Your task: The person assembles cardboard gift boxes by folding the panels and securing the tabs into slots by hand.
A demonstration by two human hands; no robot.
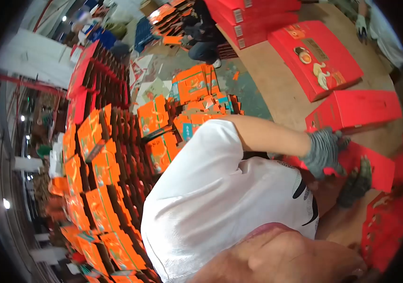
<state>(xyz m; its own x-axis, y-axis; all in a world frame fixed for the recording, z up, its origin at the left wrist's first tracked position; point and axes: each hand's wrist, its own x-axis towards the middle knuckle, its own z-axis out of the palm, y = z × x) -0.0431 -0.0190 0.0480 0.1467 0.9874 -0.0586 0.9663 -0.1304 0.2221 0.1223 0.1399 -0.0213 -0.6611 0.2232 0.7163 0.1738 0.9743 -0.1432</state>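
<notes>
My left hand (pixel 323 153), in a grey knit glove, reaches across from the white sleeve and grips a red carton (pixel 378 170) at its near end. My right hand (pixel 356 184), also gloved, is closed at the lower edge of the same carton, its thumb side against the red face. Part of the carton is hidden beneath both hands. Just beyond them stands a red gift box (pixel 369 109) on the table. More red printed packaging (pixel 392 221) lies close below my right hand, partly in shadow.
A large red printed box (pixel 317 59) lies on the brown tabletop (pixel 270 70), near stacked red boxes (pixel 258 19). Orange flattened cartons (pixel 102 203) form tall stacks behind me. A co-worker's gloved hand (pixel 362 27) is across the table; another person (pixel 203 40) crouches beyond.
</notes>
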